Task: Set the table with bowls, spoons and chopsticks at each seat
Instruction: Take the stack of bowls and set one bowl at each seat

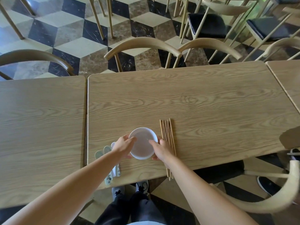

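Bowl [143, 146] is round, white, pinkish inside.

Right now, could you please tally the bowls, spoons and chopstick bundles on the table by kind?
Bowls: 1
Spoons: 3 showing
Chopstick bundles: 1, sticks too close to count
Total: 5

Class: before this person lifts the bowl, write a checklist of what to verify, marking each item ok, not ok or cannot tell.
1. Grip on the white bowl by left hand and right hand: ok.
2. Bowl single, not stacked: cannot tell.
3. The chopsticks lie bundled beside the bowl: ok.
4. The spoons within reach, by the left forearm: ok.
5. Seats of the table set: not ok; everything sits at its near edge.
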